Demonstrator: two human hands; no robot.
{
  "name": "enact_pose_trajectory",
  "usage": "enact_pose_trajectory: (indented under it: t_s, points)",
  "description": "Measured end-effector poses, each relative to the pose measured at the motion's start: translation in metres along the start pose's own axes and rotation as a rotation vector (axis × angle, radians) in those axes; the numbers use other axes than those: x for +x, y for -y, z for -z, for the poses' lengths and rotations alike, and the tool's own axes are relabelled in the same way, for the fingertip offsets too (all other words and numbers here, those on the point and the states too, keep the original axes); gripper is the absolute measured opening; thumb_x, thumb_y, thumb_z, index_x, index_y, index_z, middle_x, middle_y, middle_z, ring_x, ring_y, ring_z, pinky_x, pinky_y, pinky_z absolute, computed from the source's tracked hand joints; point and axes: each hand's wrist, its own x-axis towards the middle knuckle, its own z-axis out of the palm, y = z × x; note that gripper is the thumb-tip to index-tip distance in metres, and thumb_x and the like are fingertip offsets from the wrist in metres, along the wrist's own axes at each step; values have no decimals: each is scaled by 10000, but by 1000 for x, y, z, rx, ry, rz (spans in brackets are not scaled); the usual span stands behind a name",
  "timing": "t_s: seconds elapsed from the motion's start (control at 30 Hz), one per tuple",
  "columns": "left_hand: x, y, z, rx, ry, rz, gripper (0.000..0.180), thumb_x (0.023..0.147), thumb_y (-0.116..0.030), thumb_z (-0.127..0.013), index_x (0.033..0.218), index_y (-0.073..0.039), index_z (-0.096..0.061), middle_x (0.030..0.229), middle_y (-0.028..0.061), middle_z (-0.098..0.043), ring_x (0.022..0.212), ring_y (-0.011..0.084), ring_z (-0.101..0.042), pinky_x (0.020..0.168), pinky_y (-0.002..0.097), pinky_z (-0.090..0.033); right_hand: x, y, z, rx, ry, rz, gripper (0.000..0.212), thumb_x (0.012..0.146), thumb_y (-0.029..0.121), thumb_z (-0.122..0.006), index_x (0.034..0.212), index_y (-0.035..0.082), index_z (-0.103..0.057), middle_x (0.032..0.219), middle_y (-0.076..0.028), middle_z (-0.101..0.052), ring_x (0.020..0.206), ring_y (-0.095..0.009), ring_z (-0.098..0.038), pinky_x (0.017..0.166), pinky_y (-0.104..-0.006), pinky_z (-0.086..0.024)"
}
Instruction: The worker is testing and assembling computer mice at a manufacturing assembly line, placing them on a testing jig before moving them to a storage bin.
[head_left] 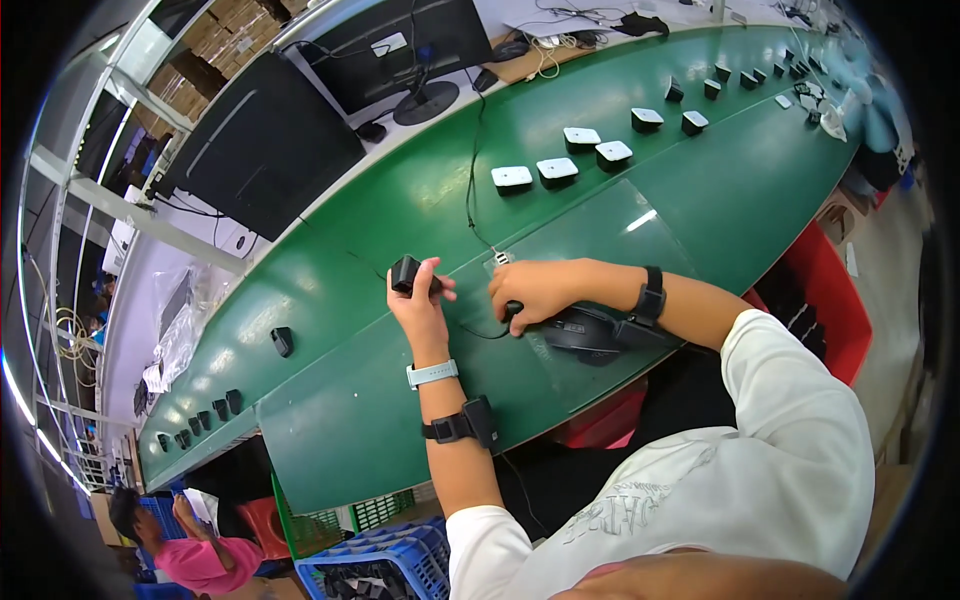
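Note:
My left hand (425, 305) is closed around a small black block-shaped device (404, 273), held above the green tabletop (350, 430). To its right, my right hand (538, 291) pinches a small rounded black piece (513, 309) with a thin black cable running from it; its exact kind is unclear. Just beyond the right fingers lies a small light-coloured connector (502, 259) at the end of a cord. Under my right wrist a larger rounded black object (585, 331) rests on the clear mat.
White-topped black devices (557, 170) stand at the right, with more black ones (282, 342) at the left. Monitors (400, 60) line the far side. A blue crate (375, 570) and red bin (835, 310) flank me. Other people (205, 560) sit at left and far right.

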Motion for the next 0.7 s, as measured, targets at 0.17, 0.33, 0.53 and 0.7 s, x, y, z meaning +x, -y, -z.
enact_pose_trajectory:
  t_s: [0.17,0.33,0.53,0.7]
  points:
    - [-17,-11,-9,150,194,129,249,910,-156,-721,1010,-44,-521,848,116,-695,504,164,-599,374,250,-398,-10,-15,-19,-97,-147,18,248,792,46,-713,1038,32,-741,1014,-142,-667,1031,-329,-624,887,-417,-522]
    - [-26,-13,-21,5,314,156,260,879,-106,-725,1039,-47,-529,776,77,-632,541,161,-599,420,251,-424,-22,-40,-2,-41,-605,-162,238,906,15,-630,1139,-3,-674,1043,-144,-647,1019,-288,-641,883,-381,-527]
    - [-22,14,-31,472,384,152,402,779,-13,-844,1071,-47,-569,835,12,-623,656,89,-564,550,232,-446,-19,-31,6,1026,-740,-190,166,956,94,-712,1082,-11,-686,1003,-62,-727,918,-129,-665,839,-305,-546]
    - [-25,21,-37,553,430,40,404,746,-59,-892,1041,-31,-617,888,-26,-604,775,72,-540,666,239,-457,-20,-32,-2,1205,-775,-222,141,906,55,-770,1010,-21,-714,974,-71,-735,899,-128,-690,823,-285,-562]
